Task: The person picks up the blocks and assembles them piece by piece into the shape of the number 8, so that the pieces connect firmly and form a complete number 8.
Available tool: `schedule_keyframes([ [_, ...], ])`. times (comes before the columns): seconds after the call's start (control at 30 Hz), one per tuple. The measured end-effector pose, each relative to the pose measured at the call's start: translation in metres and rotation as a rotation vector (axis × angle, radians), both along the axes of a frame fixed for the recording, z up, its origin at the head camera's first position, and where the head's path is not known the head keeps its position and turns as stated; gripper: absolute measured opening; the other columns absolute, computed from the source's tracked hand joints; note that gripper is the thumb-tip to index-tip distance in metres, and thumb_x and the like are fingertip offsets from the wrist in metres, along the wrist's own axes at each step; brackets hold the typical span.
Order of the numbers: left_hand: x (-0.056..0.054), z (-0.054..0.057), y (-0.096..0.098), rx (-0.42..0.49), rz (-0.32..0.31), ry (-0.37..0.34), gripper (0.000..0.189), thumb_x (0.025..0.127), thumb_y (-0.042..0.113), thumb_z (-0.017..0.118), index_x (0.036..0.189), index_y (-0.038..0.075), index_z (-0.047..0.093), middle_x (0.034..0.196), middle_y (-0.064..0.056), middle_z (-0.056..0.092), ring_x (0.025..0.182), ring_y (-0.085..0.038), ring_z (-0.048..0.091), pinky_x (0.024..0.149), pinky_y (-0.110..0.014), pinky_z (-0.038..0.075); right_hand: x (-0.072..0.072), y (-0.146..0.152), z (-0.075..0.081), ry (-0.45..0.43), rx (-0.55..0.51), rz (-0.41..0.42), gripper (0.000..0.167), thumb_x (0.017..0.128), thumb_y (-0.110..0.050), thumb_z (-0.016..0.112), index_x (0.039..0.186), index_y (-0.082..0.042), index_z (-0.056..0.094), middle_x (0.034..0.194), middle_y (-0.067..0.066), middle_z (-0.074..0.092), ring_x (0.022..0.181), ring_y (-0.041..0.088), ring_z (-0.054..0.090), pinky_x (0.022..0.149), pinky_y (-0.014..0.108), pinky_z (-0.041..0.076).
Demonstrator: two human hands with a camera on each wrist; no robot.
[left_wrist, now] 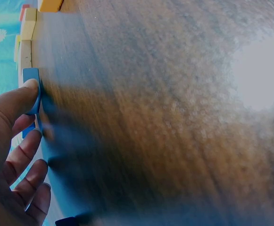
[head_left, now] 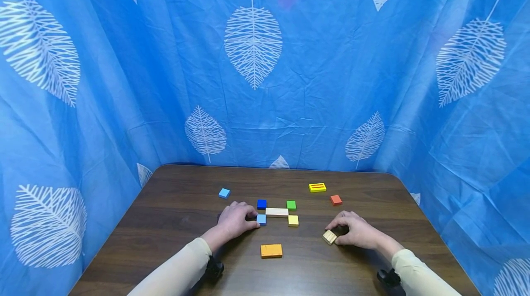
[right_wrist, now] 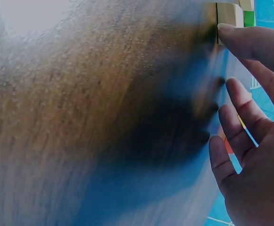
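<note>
My left hand (head_left: 237, 219) pinches a medium-blue block (head_left: 261, 220) between thumb and index finger. That block lies at the lower left corner of a long cream block (head_left: 276, 212). A dark blue block (head_left: 262, 204) and a green block (head_left: 291, 205) sit at the upper corners, a pale yellow block (head_left: 293, 221) at the lower right. Farther right, my right hand (head_left: 357, 230) pinches a striped natural-wood block (head_left: 329, 237), turned at an angle. In the right wrist view the thumb presses its side, and the other fingers (right_wrist: 244, 103) are spread.
On the brown wooden table (head_left: 182, 222) lie an orange block (head_left: 271, 251) in front, a light blue block (head_left: 224, 193) at back left, and a yellow block (head_left: 317, 188) with red lines and a red block (head_left: 336, 200) at back right. Blue leaf-patterned curtains (head_left: 314, 79) surround the table.
</note>
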State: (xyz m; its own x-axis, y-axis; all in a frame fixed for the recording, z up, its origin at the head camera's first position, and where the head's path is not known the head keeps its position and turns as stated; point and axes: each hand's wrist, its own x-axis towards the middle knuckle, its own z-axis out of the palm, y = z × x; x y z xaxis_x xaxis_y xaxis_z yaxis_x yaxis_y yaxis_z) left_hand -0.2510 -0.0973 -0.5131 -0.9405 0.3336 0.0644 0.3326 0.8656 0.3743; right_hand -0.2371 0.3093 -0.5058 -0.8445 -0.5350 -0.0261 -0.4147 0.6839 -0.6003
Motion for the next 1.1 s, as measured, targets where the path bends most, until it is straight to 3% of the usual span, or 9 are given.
schedule_keyframes([
  [0.4,-0.0007,-0.0010,0.0008,-0.010,0.001,0.000,0.028,0.086,0.043,0.082,0.105,0.022,0.077,0.093,0.009,0.061,0.090,-0.016,0.051,0.082,-0.040,0.045,0.0025,-0.0044,-0.0043,0.047,0.026,-0.056,0.030,0.076,-0.037,0.090,0.100,-0.030,0.074,0.104,-0.009,0.059,0.099,0.020,0.049,0.082,0.041,0.041],
  [1.1,-0.0026,-0.0015,0.0011,-0.009,0.013,-0.014,0.028,0.086,0.043,0.082,0.105,0.023,0.077,0.093,0.009,0.061,0.090,-0.017,0.051,0.083,-0.041,0.045,0.0039,-0.0041,-0.0065,0.063,0.043,-0.085,0.027,0.079,-0.039,0.087,0.099,-0.032,0.072,0.105,-0.013,0.060,0.102,0.020,0.050,0.085,0.046,0.039],
])
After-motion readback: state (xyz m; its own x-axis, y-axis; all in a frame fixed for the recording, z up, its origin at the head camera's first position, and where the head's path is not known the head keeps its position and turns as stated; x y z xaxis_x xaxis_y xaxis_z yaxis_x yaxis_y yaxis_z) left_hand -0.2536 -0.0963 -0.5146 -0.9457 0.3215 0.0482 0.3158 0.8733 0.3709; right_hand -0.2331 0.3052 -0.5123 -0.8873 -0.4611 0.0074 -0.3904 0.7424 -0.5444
